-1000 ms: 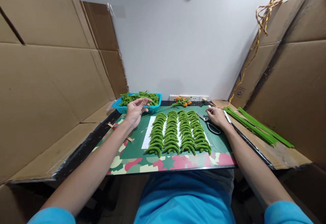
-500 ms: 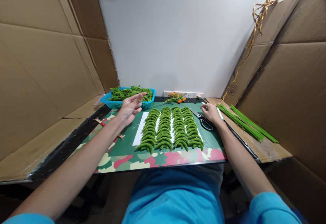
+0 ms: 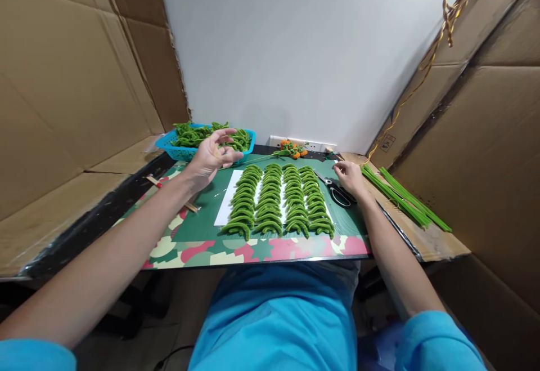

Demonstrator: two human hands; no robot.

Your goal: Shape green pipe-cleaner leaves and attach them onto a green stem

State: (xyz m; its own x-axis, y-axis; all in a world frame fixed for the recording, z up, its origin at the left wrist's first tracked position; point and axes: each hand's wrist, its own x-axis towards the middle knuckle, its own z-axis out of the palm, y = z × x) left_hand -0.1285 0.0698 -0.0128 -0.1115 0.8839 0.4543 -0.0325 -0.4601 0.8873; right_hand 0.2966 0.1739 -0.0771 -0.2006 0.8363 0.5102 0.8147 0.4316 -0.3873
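Note:
My left hand (image 3: 213, 157) is raised in front of the blue basket (image 3: 171, 148), its fingers spread and nothing visible in them. Fuzzy green pipe-cleaner pieces (image 3: 236, 139) fill that basket. At the mat's right side my right hand (image 3: 350, 178) has its fingers closed together; whatever they may hold is too small to make out. Just left of it lie black-handled scissors (image 3: 337, 193). Between my hands, curved green pipe-cleaner pieces (image 3: 269, 199) are laid out in several columns on a white sheet (image 3: 225, 202).
A stem with orange blossoms (image 3: 291, 148) lies by the power strip (image 3: 276, 140) at the wall. Long green pipe cleaners (image 3: 405, 199) rest on cardboard at right. Wooden sticks (image 3: 189, 206) lie on the green mat (image 3: 206, 191). Cardboard walls (image 3: 485, 134) stand on both sides.
My left hand's fingers have spread further apart. The right hand stays beside the scissors, fingers still closed. The whole view has shifted slightly, with the table now higher in the picture.

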